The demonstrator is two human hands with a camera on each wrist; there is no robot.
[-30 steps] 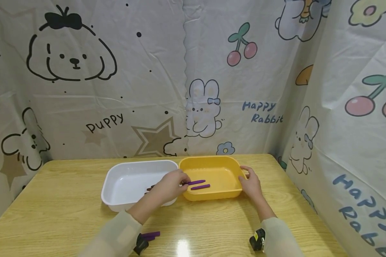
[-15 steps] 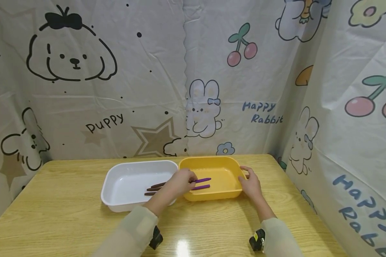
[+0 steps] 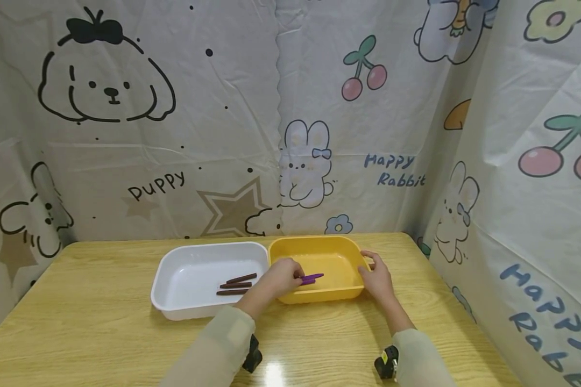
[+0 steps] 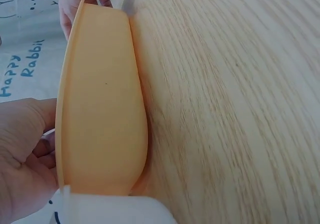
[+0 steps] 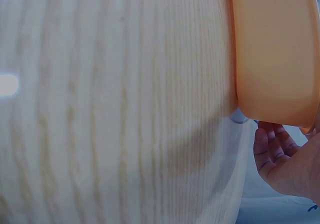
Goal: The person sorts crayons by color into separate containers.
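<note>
My left hand (image 3: 282,277) reaches over the near left rim of the yellow tray (image 3: 331,293) and pinches a purple crayon (image 3: 314,276). Just below it, a second purple crayon (image 3: 308,281) lies in the tray, partly covered by the fingers. From the left wrist, this hand (image 4: 22,156) shows at the tray's rim, its fingertips hidden behind the wall. My right hand (image 3: 378,277) grips the tray's right end. In the right wrist view, the curled fingers of the right hand (image 5: 287,159) touch the outside of the end wall.
Left of the yellow tray and against it stands a white tray (image 3: 174,312) with several brown crayons (image 3: 235,285) inside. Both stand on a wooden table (image 3: 97,322). A printed cloth (image 3: 232,107) hangs behind and at the sides.
The left hand has moved right, deeper into the yellow tray, with the purple crayon. Its forearm now uncovers the brown crayons and hides purple ones on the table. The right hand stays put.
</note>
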